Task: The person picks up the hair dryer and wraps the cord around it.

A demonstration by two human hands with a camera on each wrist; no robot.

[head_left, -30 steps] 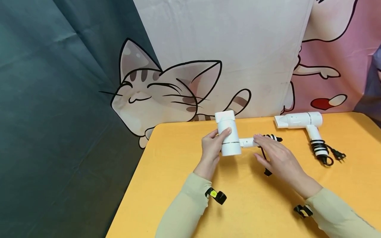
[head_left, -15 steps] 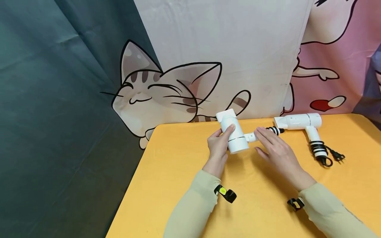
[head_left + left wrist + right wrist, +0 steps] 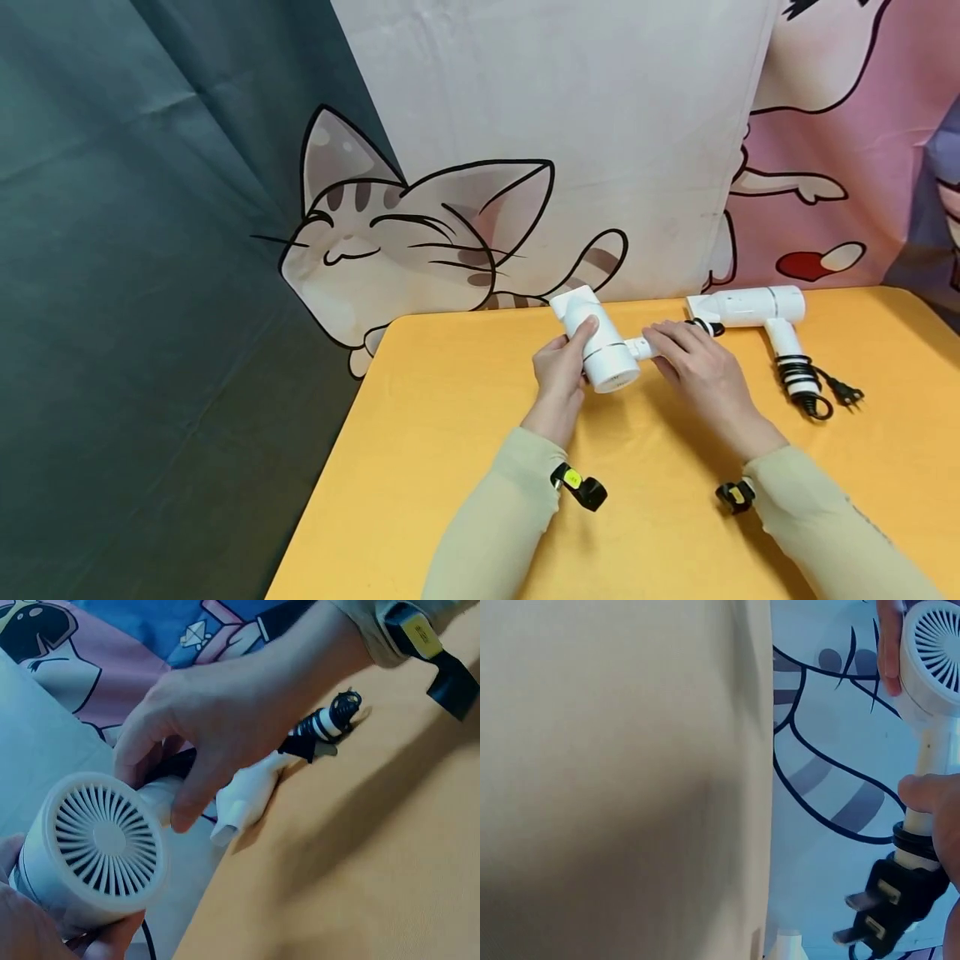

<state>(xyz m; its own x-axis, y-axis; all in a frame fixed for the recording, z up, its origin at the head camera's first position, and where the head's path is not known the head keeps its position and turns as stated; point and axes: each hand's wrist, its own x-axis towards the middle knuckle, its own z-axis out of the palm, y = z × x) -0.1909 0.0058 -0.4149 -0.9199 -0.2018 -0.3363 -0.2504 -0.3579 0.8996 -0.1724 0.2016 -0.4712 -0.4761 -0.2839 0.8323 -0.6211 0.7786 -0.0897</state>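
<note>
A white hair dryer (image 3: 609, 354) is held off the table between both hands. My left hand (image 3: 558, 379) grips its barrel, thumb on top. My right hand (image 3: 701, 371) holds the handle, thumb on one side and fingers on the other. In the left wrist view, the round slotted rear grille (image 3: 110, 840) of the dryer faces the camera, beside part of the left hand (image 3: 34, 926). The right wrist view shows a black cord wrapped on the handle and a two-pin plug (image 3: 892, 904) near the right hand (image 3: 946, 817).
A second white hair dryer (image 3: 753, 307) lies at the back right of the yellow table (image 3: 420, 433), black cord (image 3: 795, 371) wound round its handle, plug (image 3: 846, 392) beside it. Behind the table's far edge hangs a printed cloth (image 3: 600, 100) with a cartoon cat.
The held dryer has tilted, its rear end swinging right and toward the camera. My left hand has shifted right with it, and the right hand's fingers have closed round the handle.
</note>
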